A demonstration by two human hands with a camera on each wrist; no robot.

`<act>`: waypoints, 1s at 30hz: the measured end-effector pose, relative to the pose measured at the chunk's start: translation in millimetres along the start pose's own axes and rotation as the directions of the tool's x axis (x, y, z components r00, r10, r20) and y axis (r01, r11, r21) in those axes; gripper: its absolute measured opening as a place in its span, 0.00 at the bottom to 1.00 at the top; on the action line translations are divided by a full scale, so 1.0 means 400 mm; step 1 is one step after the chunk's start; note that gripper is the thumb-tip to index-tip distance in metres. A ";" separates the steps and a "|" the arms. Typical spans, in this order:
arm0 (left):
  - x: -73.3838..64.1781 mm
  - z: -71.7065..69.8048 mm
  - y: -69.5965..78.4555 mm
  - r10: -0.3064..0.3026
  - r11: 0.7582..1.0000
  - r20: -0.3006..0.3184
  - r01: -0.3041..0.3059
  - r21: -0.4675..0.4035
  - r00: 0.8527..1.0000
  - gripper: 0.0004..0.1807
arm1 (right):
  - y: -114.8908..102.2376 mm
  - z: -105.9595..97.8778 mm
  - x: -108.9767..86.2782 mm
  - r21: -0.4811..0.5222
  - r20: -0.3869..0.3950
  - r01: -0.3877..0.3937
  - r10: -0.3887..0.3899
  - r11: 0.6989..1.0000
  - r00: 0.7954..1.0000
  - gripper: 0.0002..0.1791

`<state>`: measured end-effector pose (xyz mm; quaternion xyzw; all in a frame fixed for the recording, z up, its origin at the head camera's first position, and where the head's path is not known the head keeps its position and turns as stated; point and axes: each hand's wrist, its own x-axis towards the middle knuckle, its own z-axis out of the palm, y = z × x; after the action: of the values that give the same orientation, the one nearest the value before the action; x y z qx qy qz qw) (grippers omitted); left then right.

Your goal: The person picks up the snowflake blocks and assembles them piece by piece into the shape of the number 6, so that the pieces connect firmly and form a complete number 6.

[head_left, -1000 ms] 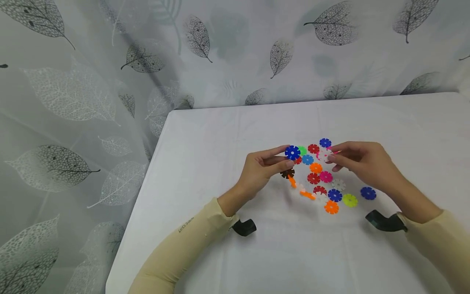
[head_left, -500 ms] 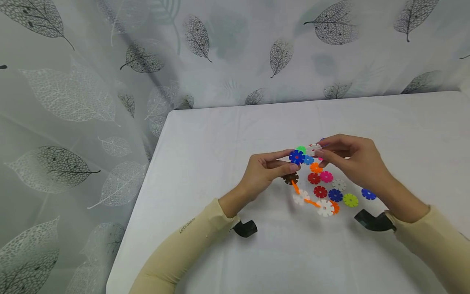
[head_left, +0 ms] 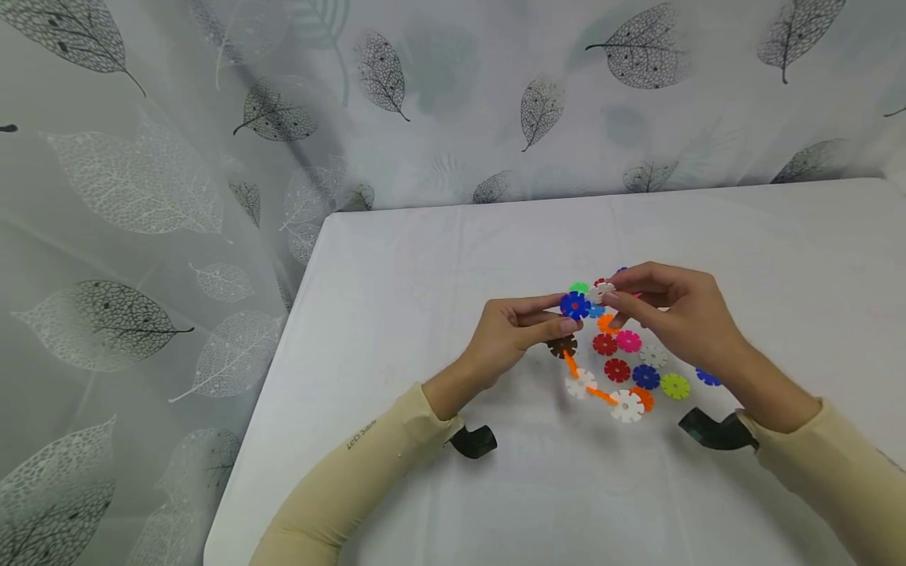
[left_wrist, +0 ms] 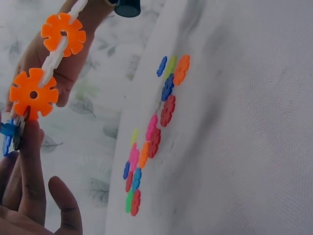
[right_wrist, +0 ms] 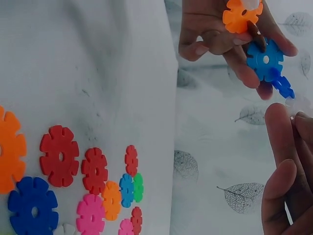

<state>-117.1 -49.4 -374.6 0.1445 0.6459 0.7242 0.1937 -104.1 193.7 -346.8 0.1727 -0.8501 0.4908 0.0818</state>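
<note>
In the head view my left hand (head_left: 506, 338) pinches a blue notched plastic disc (head_left: 575, 306) at one end of a linked chain. From there hang a brown disc (head_left: 562, 346), an orange disc (head_left: 570, 364) seen edge-on, a white disc (head_left: 581, 384), another orange and a last white disc (head_left: 626, 406). My right hand (head_left: 672, 310) pinches a loose-looking white disc (head_left: 602, 292) close to the blue one. The right wrist view shows a light blue disc (right_wrist: 265, 60) beside a dark blue disc (right_wrist: 282, 84), whose edge meets the white disc; whether they interlock I cannot tell.
Several loose notched discs lie on the white-covered table (head_left: 439, 314) beneath and beside the hands, among them a red disc (head_left: 617, 370), a pink disc (head_left: 628, 340) and a yellow-green disc (head_left: 675, 386). A leaf-patterned curtain (head_left: 453, 94) hangs behind and at the left.
My right hand has moved left with the white disc, up to the blue disc. The left hand has shifted slightly right, and the chain's lower end has swung a little right and down.
</note>
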 end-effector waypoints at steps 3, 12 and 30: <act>0.000 0.000 -0.002 -0.013 1.000 -0.004 0.013 -0.004 1.000 0.23 | 0.001 0.005 -0.002 0.021 0.003 0.006 -0.006 1.000 1.000 0.12; 0.002 0.002 -0.006 0.000 0.999 0.020 0.001 -0.039 1.000 0.21 | 0.010 0.007 -0.004 0.043 -0.004 0.049 -0.049 0.998 0.999 0.13; 0.000 0.003 0.008 0.046 0.999 0.080 -0.045 -0.013 0.996 0.22 | -0.003 0.021 -0.004 -0.141 -0.068 0.307 -0.318 0.941 0.946 0.23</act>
<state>-117.0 -48.5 -371.4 0.1871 0.6302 0.7255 0.2038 -102.1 186.4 -350.6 0.2775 -0.8371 0.4232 0.2078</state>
